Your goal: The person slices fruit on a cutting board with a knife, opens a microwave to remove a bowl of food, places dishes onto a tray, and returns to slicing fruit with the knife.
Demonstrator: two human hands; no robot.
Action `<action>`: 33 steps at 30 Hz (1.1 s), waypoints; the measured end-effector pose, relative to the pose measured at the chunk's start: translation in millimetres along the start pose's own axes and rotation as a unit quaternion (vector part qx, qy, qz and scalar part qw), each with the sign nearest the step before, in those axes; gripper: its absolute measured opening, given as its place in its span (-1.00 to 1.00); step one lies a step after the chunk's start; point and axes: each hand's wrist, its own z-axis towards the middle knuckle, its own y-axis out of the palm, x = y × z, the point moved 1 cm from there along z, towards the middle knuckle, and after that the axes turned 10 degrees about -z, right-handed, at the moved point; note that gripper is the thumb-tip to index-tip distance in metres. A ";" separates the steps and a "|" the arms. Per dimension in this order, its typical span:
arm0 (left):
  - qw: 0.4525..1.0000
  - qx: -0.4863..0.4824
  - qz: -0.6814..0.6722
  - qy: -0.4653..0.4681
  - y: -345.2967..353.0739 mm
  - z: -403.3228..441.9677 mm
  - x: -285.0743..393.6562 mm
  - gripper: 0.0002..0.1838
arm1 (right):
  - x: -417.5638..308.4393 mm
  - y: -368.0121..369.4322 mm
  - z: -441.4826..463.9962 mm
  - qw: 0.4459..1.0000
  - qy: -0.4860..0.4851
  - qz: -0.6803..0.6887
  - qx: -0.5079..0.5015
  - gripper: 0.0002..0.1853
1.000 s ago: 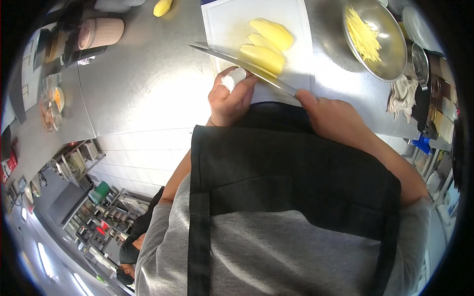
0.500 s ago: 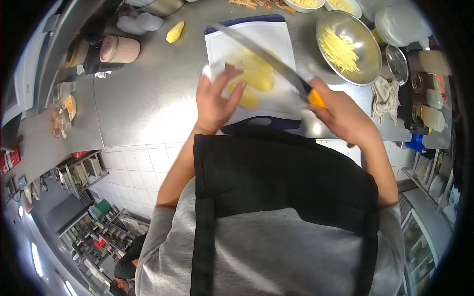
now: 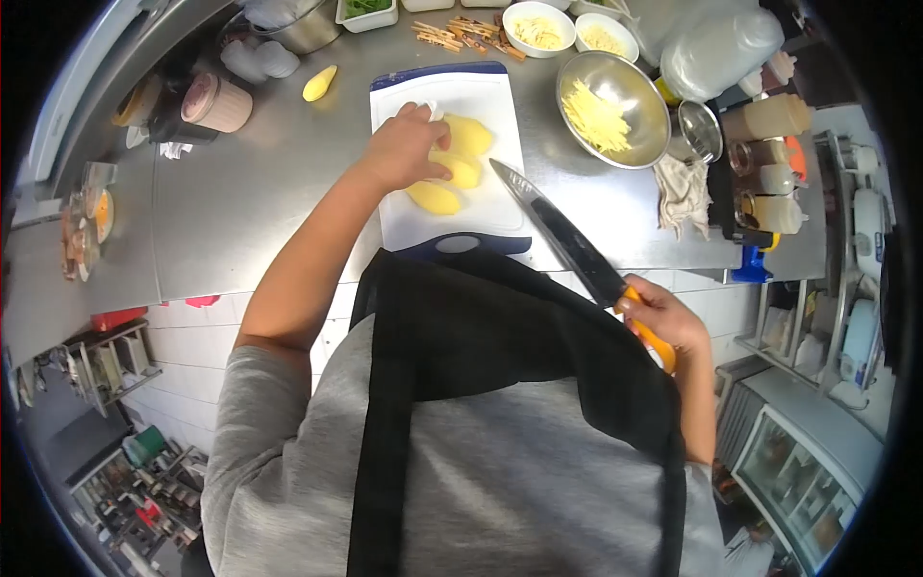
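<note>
My left hand (image 3: 406, 149) reaches over the white cutting board (image 3: 500, 207), fingers curled and thumb against a peeled yellow piece (image 3: 463, 171). A small white thing (image 3: 434, 111) shows at its fingertips; I cannot tell what it is. Another yellow piece (image 3: 468, 135) lies behind and a third yellow piece (image 3: 433, 198) nearer me. My right hand (image 3: 663, 313) is closed round the orange handle of a large kitchen knife (image 3: 572, 240). The blade is off to the right, its tip over the board's right side, apart from the yellow pieces.
A steel bowl (image 3: 646, 120) of yellow strips stands right of the board, beside a crumpled cloth (image 3: 683, 192) and a strainer (image 3: 700, 130). Behind are white bowls (image 3: 538, 29) and clothespins (image 3: 466, 37). A whole yellow piece (image 3: 319, 84) and a pink-filled jar (image 3: 217, 102) stand left.
The knife has swung from above the board down to the right, close to my body. My left hand has moved forward from the board's near left onto the yellow pieces, its fingers curling.
</note>
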 end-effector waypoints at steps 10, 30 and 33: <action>0.995 0.053 -0.043 0.075 9.4 1.6 -22.3 -0.59 | -10.9 16.3 12.2 0.997 -0.022 -0.076 0.008 -0.83; 0.976 0.102 -0.058 0.185 -12.2 30.7 -21.3 -0.65 | -1.1 26.7 -29.9 0.990 -0.063 -0.027 0.126 -0.87; 0.961 0.151 -0.090 0.211 17.8 32.7 -35.1 -0.72 | 6.4 30.4 -26.2 0.986 -0.070 -0.004 0.150 -0.89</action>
